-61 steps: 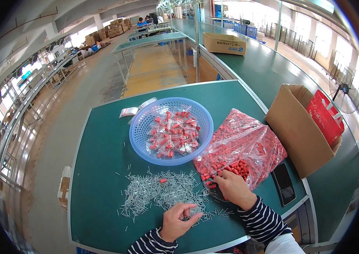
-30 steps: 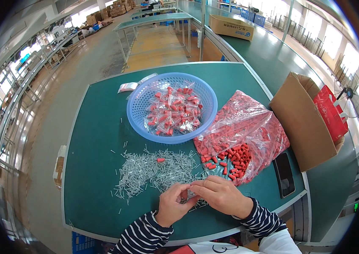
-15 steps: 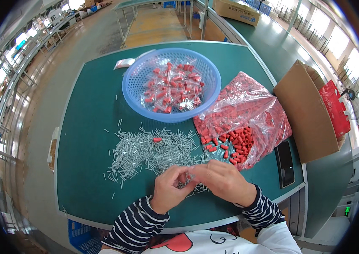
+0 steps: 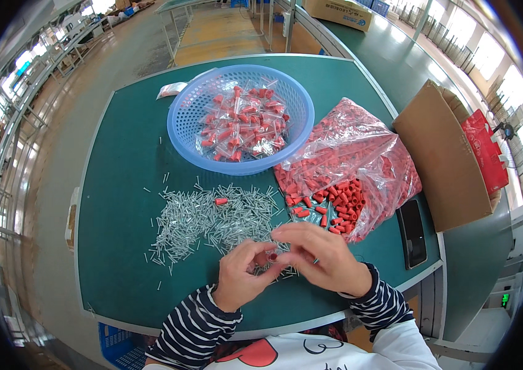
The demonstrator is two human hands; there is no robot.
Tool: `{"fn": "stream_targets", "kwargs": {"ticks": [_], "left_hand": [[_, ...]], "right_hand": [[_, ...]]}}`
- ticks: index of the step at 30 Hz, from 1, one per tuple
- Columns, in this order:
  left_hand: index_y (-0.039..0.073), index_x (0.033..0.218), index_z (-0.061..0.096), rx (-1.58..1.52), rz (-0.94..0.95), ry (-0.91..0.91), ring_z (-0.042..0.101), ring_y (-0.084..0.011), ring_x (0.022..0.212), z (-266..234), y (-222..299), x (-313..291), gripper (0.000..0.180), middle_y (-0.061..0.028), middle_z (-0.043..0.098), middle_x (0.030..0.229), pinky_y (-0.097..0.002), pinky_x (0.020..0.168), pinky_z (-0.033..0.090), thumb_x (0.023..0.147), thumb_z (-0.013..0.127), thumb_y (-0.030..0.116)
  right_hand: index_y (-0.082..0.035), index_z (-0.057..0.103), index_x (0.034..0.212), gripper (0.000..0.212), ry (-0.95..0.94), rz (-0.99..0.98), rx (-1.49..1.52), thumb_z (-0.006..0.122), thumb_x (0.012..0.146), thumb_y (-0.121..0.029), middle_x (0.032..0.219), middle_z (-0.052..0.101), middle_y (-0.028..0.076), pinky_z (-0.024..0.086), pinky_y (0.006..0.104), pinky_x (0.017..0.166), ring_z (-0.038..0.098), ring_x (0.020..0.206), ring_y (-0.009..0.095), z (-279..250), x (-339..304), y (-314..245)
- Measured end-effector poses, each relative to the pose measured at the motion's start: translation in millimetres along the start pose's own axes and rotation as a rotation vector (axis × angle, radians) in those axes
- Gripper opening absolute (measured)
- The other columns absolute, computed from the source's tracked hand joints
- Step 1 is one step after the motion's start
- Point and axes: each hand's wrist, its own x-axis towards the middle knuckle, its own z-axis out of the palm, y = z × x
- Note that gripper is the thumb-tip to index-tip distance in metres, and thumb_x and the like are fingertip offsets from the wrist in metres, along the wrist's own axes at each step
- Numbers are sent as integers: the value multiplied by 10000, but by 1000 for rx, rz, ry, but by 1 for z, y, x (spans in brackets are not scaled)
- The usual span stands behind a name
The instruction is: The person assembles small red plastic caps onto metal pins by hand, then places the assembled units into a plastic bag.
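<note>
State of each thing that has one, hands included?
Left hand: closed on a small red piece
Right hand: thumb and forefinger apart
Blue basket: upright, holding bagged red pieces
Large clear bag: open, loose red pieces showing
Metal fasteners: loose, heaped
Phone: flat, screen dark
Cardboard box: open, red bag inside

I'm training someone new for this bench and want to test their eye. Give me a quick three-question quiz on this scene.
1. True or false: the blue basket holds only metal fasteners.
2. Which lies on the fastener pile? A) a phone; B) a red piece; C) a white packet.
3. What shows between the left hand and the right hand?

Key:
1. False; it holds clear packets showing red inside.
2. B.
3. A small reddish thing, too small to identify.
</note>
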Motion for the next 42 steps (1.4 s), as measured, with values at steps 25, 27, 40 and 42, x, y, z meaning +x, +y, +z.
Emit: {"fn": "stream_targets", "kwargs": {"ticks": [25, 27, 40, 42], "left_hand": [[30, 873, 641, -297, 2, 6, 517, -75, 641, -14, 7, 3, 155, -31, 609, 809, -206, 541, 393, 798, 777, 36], [8, 889, 636, -201, -2, -44, 493, -49, 675, -17, 6, 4, 146, -37, 593, 873, -195, 557, 376, 805, 755, -5], [2, 1012, 615, -298, -41, 48, 481, -28, 665, -19, 13, 1, 262, -55, 631, 915, -175, 551, 364, 790, 698, -110], [0, 1058, 597, -416, -119, 63, 456, -19, 647, -18, 15, 1, 303, -48, 630, 900, -175, 543, 353, 794, 696, -111]], "right_hand": [[-28, 628, 1155, 298, -52, 224, 311, 668, 860, -46, 952, 661, 76, 496, 297, 796, 626, 873, 157, 13, -13, 26], [-24, 622, 1156, 286, -32, 219, 321, 663, 874, -50, 950, 646, 60, 484, 278, 794, 609, 881, 131, 12, -12, 26], [-31, 656, 1073, 234, -65, 185, 249, 706, 855, -101, 891, 645, 45, 460, 290, 753, 597, 824, 144, 10, -11, 23], [-35, 661, 1061, 227, -78, 196, 286, 715, 854, -111, 881, 642, 43, 453, 287, 746, 589, 811, 145, 9, -11, 23]]}}
